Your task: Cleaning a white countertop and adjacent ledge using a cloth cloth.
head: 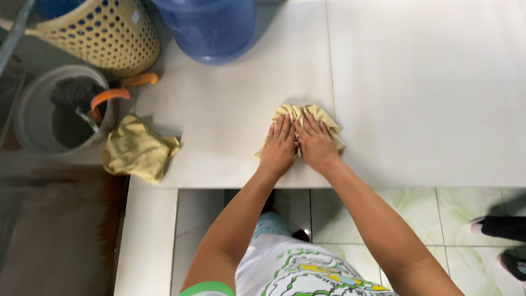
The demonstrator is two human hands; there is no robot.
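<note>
A crumpled pale yellow cloth [298, 113] lies on a white tiled ledge [230, 109]. Both hands press flat on top of it, side by side. My left hand [279, 145] covers the cloth's left part, fingers stretched forward and close together. My right hand [316, 141] covers the right part in the same way, its thumb touching the left hand. Only the cloth's far edge and right corner show past the fingers.
A second yellow cloth [137, 151] lies bunched at the ledge's left edge. Behind it stand a grey bucket [35, 118] holding tools with orange handles, a perforated beige basket [104, 33] and a blue water jug [211, 27]. Another person's shoes [501, 227] show at the lower right on the green floor tiles.
</note>
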